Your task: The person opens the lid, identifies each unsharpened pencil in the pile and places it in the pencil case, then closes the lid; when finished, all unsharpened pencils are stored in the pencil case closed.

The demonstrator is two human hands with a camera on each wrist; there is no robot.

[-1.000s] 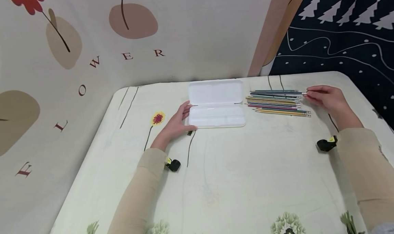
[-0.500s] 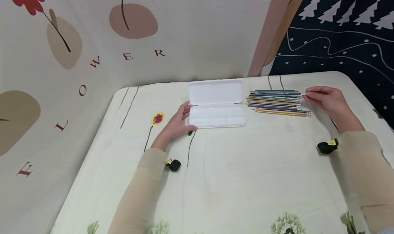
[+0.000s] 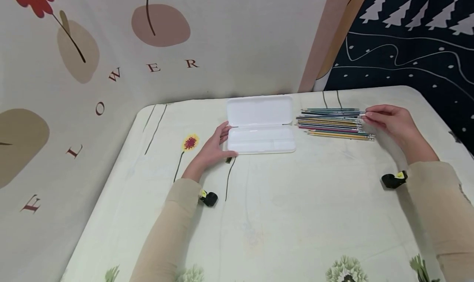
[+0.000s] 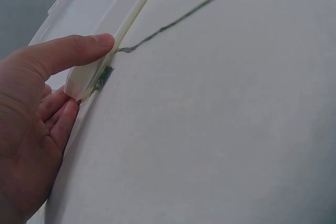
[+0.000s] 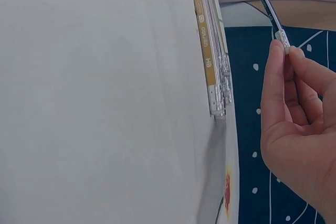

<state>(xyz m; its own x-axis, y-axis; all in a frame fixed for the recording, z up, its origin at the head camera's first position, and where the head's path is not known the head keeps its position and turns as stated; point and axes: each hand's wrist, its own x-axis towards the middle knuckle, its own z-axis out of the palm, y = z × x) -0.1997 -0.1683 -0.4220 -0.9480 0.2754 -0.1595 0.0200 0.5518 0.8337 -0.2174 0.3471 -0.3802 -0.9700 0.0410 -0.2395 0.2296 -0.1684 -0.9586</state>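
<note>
An open white plastic pencil case (image 3: 261, 145) lies flat near the far edge of the table, its lid (image 3: 259, 110) folded back. My left hand (image 3: 214, 148) holds the case's left end, thumb on the near rim and fingers round the side. In the right wrist view, my right hand (image 5: 299, 108) pinches a dark blue pencil (image 5: 266, 6) by its eraser end, between thumb and forefinger. That pencil overlaps the top of a row of pencils (image 3: 333, 133) in the head view. In the right wrist view a gold pencil (image 5: 206, 40) marked HB shows at the row's near side.
The table (image 3: 289, 208) is covered with a pale flower-print cloth. Behind it hangs a light printed cloth (image 3: 240, 47), with a dark tree-patterned cloth (image 3: 414, 55) at the right. Black wrist cameras sit at both sleeves.
My right hand has shifted slightly left, and the pinched pencil now slants across the row with its tip farther left. The left hand and the case stay still.
</note>
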